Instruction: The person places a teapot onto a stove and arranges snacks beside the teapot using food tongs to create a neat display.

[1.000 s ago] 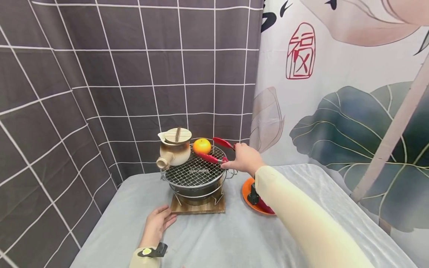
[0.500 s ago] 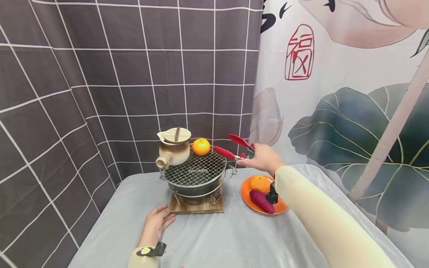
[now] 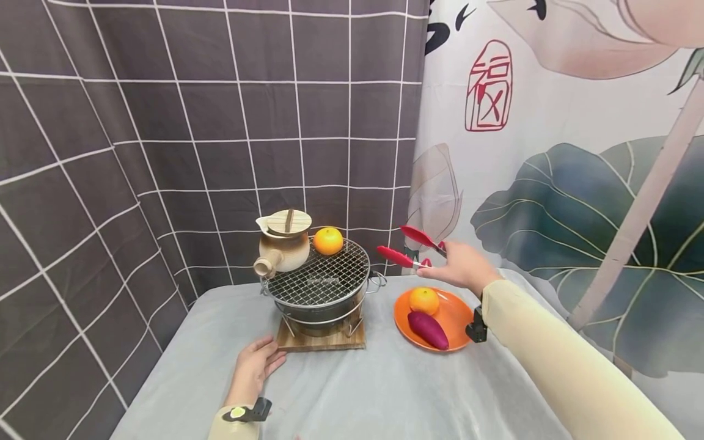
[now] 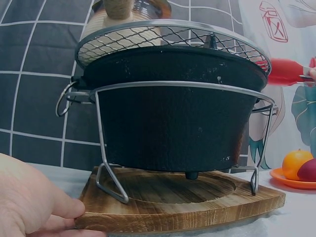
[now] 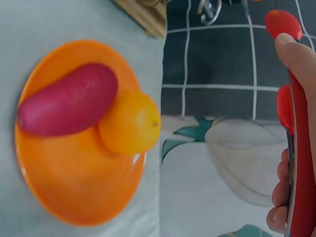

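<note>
My right hand (image 3: 464,267) grips red-tipped tongs (image 3: 397,256) over the back of the orange plate, right of the grill. The tongs' two red heads are spread apart with nothing between them. On the plate (image 3: 458,315) lie an orange citrus fruit (image 3: 424,300) and a purple sweet potato (image 3: 428,330), side by side. Another orange citrus fruit (image 3: 328,241) sits on the wire grill rack (image 3: 324,282), beside a clay pot (image 3: 286,252). My left hand (image 3: 255,368) touches the front left corner of the wooden board (image 4: 187,217), its fingers fairly straight.
The board carries a black grill bowl (image 4: 173,123) in a wire stand (image 4: 101,133). The pot has a wooden lid (image 3: 289,222) and a side handle (image 3: 265,266) toward the front. A grey cloth (image 3: 341,391) covers the table; curtains (image 3: 220,153) hang behind.
My right hand has moved right with the tongs, away from the fruit on the rack, uncovering the plate's fruit and sweet potato. The left hand stays at the board's corner.
</note>
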Available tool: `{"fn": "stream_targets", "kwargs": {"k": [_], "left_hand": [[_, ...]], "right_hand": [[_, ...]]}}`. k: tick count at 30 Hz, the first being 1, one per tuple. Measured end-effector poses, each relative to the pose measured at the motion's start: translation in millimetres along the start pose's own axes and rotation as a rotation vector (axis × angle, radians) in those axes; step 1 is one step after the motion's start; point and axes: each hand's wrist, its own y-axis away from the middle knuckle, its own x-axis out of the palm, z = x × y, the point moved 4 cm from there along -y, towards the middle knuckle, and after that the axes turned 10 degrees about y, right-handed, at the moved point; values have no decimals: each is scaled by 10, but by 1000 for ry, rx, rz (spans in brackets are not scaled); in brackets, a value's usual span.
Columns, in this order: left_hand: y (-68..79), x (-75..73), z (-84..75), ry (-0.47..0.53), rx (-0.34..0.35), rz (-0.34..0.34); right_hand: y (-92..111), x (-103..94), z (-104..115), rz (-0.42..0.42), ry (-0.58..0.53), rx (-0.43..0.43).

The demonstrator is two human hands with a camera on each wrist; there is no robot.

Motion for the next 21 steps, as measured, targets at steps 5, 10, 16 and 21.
{"fn": "stream_targets", "kwargs": {"k": [5, 10, 16, 21], "left_hand": [[8, -2, 7, -10, -9, -3], [-8, -6, 17, -12, -9, -6], [-17, -12, 17, 8, 5, -7], [-15, -12, 20, 5, 1, -11]], "right_hand": [[68, 52, -163, 24, 42, 3], [135, 85, -315, 37, 53, 20], [189, 127, -463, 26, 88, 19], [223, 185, -558, 38, 98, 22]]}}
